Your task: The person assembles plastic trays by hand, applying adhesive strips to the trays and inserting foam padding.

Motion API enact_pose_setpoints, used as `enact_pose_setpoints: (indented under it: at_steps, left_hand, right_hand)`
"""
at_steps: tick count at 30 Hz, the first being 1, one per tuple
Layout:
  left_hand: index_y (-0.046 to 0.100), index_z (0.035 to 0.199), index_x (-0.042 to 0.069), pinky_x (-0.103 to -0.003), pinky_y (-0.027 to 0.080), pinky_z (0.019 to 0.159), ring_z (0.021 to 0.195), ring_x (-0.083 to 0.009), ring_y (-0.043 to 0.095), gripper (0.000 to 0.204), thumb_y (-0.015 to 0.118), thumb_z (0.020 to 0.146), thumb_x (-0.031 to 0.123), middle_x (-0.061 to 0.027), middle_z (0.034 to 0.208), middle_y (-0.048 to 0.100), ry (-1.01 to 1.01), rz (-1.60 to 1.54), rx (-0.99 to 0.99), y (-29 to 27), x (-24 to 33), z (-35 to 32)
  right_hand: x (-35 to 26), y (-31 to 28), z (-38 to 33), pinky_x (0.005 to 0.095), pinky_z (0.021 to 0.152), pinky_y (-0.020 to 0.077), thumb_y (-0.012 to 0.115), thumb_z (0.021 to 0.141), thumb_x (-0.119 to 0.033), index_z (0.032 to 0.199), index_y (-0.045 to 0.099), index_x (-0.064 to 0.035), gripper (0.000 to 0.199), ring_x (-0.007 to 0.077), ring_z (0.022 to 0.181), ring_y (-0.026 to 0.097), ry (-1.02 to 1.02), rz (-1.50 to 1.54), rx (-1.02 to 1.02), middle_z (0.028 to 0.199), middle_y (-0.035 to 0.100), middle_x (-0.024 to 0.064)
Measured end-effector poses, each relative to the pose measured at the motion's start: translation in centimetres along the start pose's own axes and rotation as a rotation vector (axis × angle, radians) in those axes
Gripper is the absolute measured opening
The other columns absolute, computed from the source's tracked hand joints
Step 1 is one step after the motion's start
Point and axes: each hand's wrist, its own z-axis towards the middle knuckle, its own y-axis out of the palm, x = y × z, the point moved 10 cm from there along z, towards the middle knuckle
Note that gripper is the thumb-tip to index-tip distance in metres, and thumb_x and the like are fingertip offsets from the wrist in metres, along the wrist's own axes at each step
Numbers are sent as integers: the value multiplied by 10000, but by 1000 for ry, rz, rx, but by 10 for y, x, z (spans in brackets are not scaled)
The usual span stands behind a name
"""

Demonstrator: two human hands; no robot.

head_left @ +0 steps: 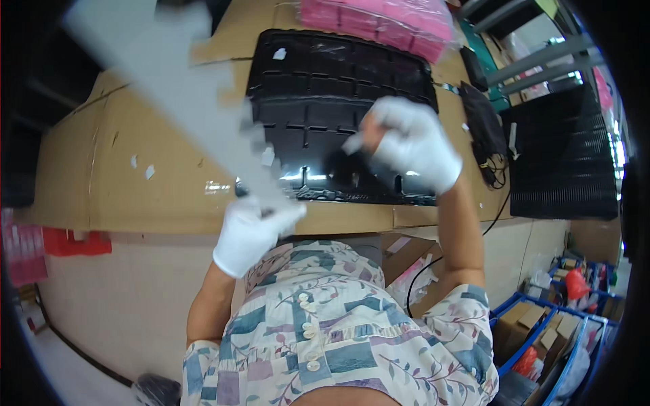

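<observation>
Black tray (305,115), centre of frame, is reading as glossy moulded plastic, throwing highlights near its lower edge. Pale notched strip (196,101), upper left, is looking smooth and matt; blur is hiding plastic vs card. Left glove (247,237) and right glove (423,145) are showing matt white cloth. Counter (159,179) is showing dull brown cardboard. Pink stack (369,19), top, is shining under crinkled clear film.

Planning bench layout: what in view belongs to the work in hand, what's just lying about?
Likely in use:
long pale grey notched strip, held in the white-gloved left hand
small blurred whitish piece at the white-gloved right hand
black moulded plastic tray

Likely just lying about:
pink stack in clear plastic wrap
black ribbed panel, right
blue-framed bins, lower right
</observation>
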Motion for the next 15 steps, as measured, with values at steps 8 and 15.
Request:
enact_pose_setpoints:
  at_steps: [8,15]
  left_hand:
    - [728,872,14,-214,428,501,587,-57,591,109,745,867,122,-32,732,687,-69,175,-286,52,-8,-1]
    - [702,868,7,-231,422,499,535,-63,557,167,735,891,169,-12,720,640,-152,43,-181,46,-12,11]
  right_hand:
    - [101,-205,59,309,753,471,576,894,-28,865,564,-35,33,167,799,585,141,-742,21,794,570,65]
    - [136,-203,89,378,777,498,575,839,-46,853,610,-65,42,294,891,632,154,-1040,-161,904,616,126]
